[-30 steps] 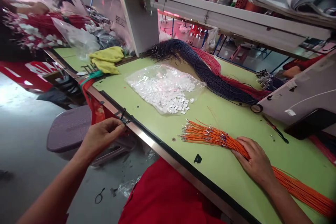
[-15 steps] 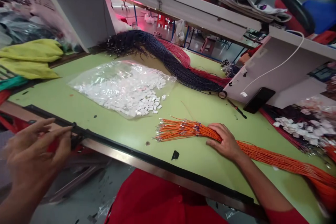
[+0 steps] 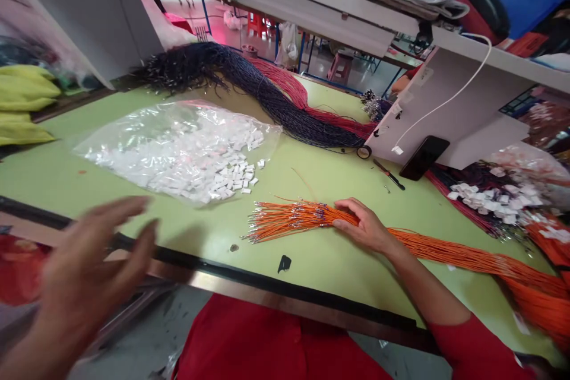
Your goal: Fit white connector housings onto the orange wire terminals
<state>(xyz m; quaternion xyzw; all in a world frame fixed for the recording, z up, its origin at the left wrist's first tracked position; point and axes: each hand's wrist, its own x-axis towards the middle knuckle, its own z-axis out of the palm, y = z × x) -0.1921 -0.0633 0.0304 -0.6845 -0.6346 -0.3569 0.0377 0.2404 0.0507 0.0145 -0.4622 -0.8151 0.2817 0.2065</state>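
A bundle of orange wires (image 3: 294, 219) with metal tips lies across the green table (image 3: 338, 255). My right hand (image 3: 363, 227) rests flat on that bundle, fingers stretched over the wires. My left hand (image 3: 89, 276) hovers, blurred, above the table's near left edge with its fingers spread and nothing in it. Beyond the left hand lies a clear plastic bag of small white connectors (image 3: 178, 148), some spilled at its mouth.
A long bundle of dark blue wires (image 3: 249, 80) and red wires (image 3: 303, 98) curves along the back. A black phone (image 3: 424, 157), a small tape roll (image 3: 364, 152) and a thin tool (image 3: 389, 175) lie near the white shelf support. White-tipped wires (image 3: 490, 199) sit at right, yellow cloth (image 3: 22, 101) at left.
My left hand has let go of the black piece at the table edge and lifted with fingers spread. The view has swung right. My right hand stays on the orange wires.
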